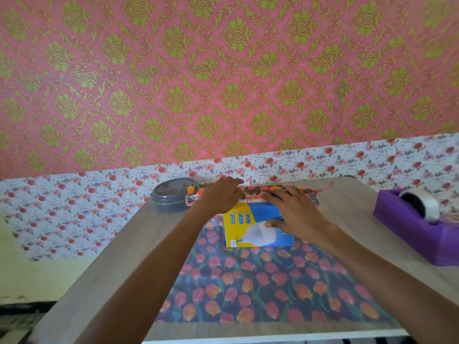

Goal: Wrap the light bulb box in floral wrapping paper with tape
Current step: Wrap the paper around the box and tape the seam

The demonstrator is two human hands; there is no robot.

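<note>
Pressing the far flap of floral wrapping paper (248, 281) onto the light bulb box (250, 219), lying crosswise on the tabletop (119, 249) straight ahead, with left hand (221, 194) and right hand (295, 214) flat, unclenched, the right nearer the tape dispenser (409, 227)

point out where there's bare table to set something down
Bare wood of the table lies left of the wrapping paper, nearer than the grey container, and between the paper and the purple tape dispenser. A thin strip runs along the near edge. The far middle is crowded: left hand and right hand press folded paper on the box.
</note>
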